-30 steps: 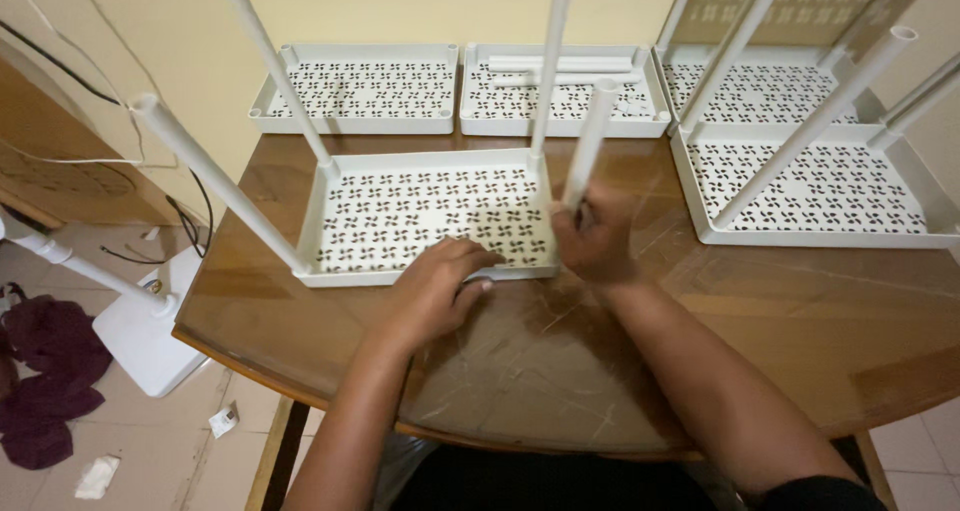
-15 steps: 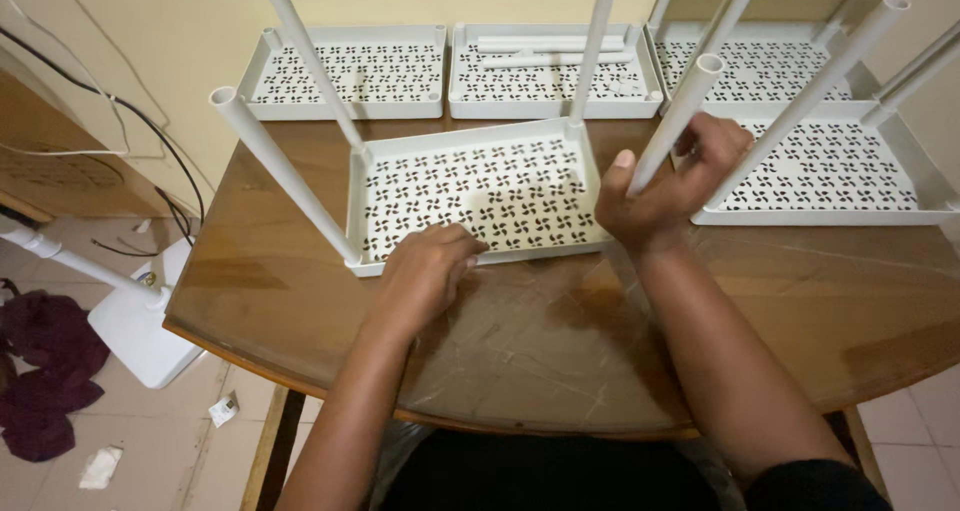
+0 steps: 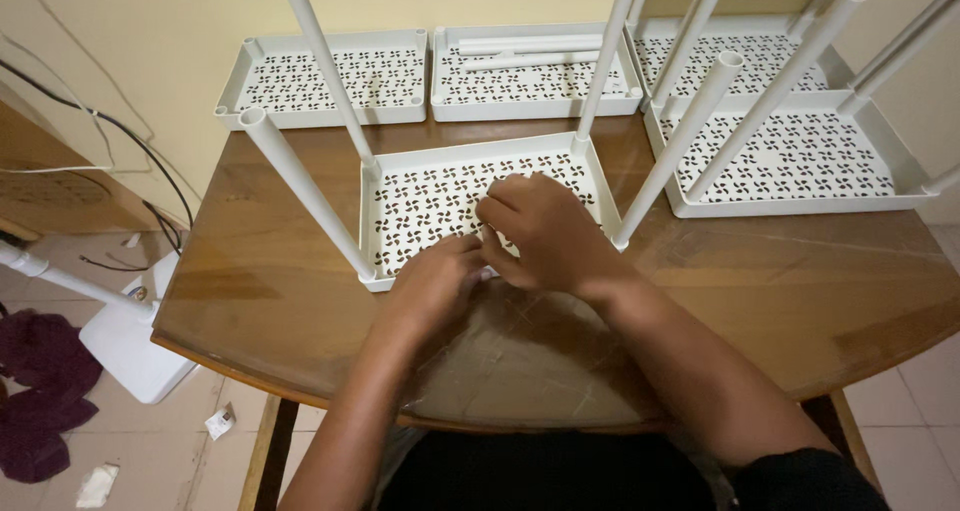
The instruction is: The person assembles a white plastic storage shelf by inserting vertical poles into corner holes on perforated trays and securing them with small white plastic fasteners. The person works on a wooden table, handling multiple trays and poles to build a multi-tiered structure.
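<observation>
A white perforated tray (image 3: 432,197) lies in the middle of the wooden table (image 3: 800,291), with a white tube standing up from each corner. The front right tube (image 3: 680,136) stands by itself in its corner socket. My left hand (image 3: 435,283) curls over the tray's front rim. My right hand (image 3: 548,233) lies on the tray's front right part, fingers spread, with nothing in it, a short way left of that tube's foot.
Two more perforated trays (image 3: 325,76) (image 3: 535,81) lie along the wall, the second with loose white tubes (image 3: 530,46) in it. A tray with tubes (image 3: 790,156) stands at the right. On the floor at left are a white fan base (image 3: 130,341) and a purple cloth (image 3: 40,391).
My right hand has let go of the front right tube, which now stands in the tray's corner, and has moved left onto the tray. My left hand has stayed on the front rim.
</observation>
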